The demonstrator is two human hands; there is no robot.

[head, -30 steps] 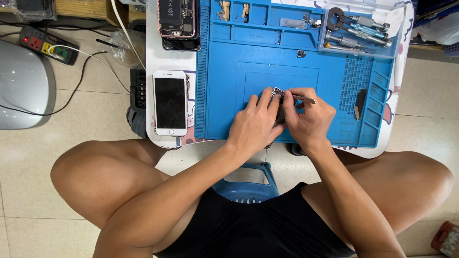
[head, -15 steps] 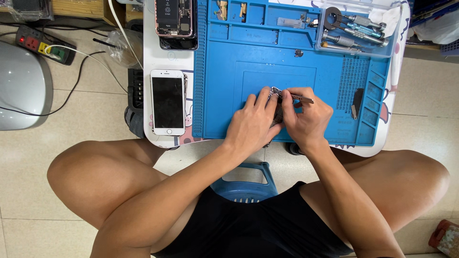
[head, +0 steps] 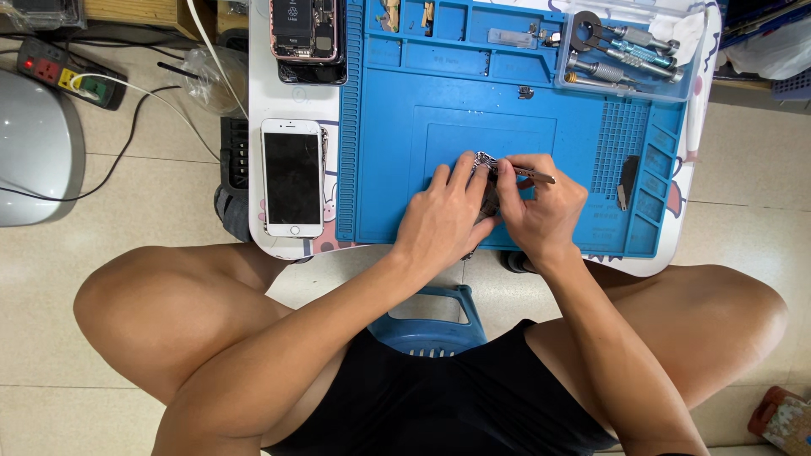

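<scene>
My left hand (head: 446, 213) grips a small metallic phone part (head: 484, 160) over the blue repair mat (head: 448, 93). My right hand (head: 541, 211) is closed around thin tweezers (head: 534, 175), and the tool's tip touches the part between my fingers. Most of the part is hidden by my fingers. Both hands rest at the mat's near middle.
A white phone (head: 291, 177) lies face up left of the mat. An opened phone body (head: 307, 29) sits further back. A clear tray of screwdrivers (head: 625, 51) is at the mat's back right. A dark pry tool (head: 626, 179) lies right. A power strip (head: 63, 72) and cables are on the floor left.
My hands stay together on the small part in the same spot on the mat. Only the camera view has shifted slightly.
</scene>
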